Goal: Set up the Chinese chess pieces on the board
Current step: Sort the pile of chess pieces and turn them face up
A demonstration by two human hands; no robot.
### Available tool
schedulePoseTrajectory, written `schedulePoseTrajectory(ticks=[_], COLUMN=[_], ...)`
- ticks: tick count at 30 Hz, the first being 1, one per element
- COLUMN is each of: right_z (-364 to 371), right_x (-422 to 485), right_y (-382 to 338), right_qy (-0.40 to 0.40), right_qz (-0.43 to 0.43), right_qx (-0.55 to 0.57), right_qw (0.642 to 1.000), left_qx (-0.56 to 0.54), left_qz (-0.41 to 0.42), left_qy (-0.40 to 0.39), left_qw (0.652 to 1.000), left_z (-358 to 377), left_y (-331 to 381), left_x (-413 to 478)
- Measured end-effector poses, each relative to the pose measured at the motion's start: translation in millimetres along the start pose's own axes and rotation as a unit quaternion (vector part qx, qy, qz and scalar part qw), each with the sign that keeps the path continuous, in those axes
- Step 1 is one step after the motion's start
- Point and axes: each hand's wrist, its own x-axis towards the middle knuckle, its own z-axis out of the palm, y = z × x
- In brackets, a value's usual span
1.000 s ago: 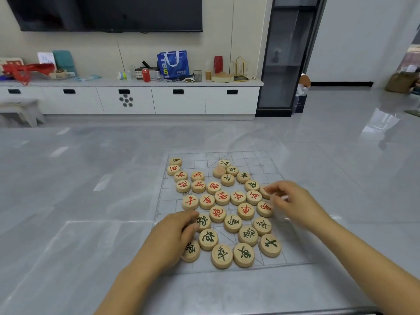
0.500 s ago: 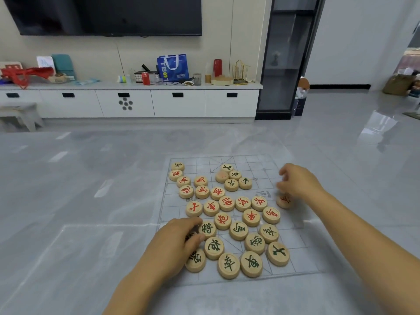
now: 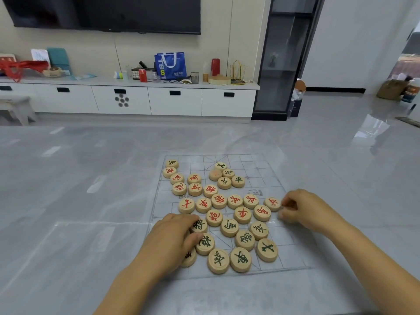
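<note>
A clear plastic chess board lies on the grey floor. Several round wooden pieces are heaped on it, red-marked ones in the middle and far left, green-marked ones nearest me and at the far centre. My left hand lies palm down on the near-left pieces, with fingers and thumb curled round a green-marked piece that is mostly hidden. At the board's right edge is my right hand, its curled fingertips touching the right side of a lone red piece.
Glossy grey floor tiles surround the board. A long white cabinet with a blue bag, cans and clutter stands against the far wall under a dark screen. A black-framed glass cabinet stands at the back right.
My right hand drew one red piece out of the heap to the board's right edge and now sits just right of it. My left hand stayed on the near-left pieces.
</note>
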Motion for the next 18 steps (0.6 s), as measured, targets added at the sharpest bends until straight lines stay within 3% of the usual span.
schedulePoseTrajectory(ticks=[8,18], right_z=[8,39], right_x=[-6,14], right_y=[-12,-54], right_qy=[-0.073,0.036], right_qz=[-0.023,-0.061], right_qx=[0.108,0.102], right_qw=[0.991,0.992], left_qx=[-0.004,0.008], left_qz=[0.013,0.014], left_qy=[-0.007,0.008], left_qw=[1.000,1.000], left_z=[8,16], left_y=[4,19], left_x=[-1,22])
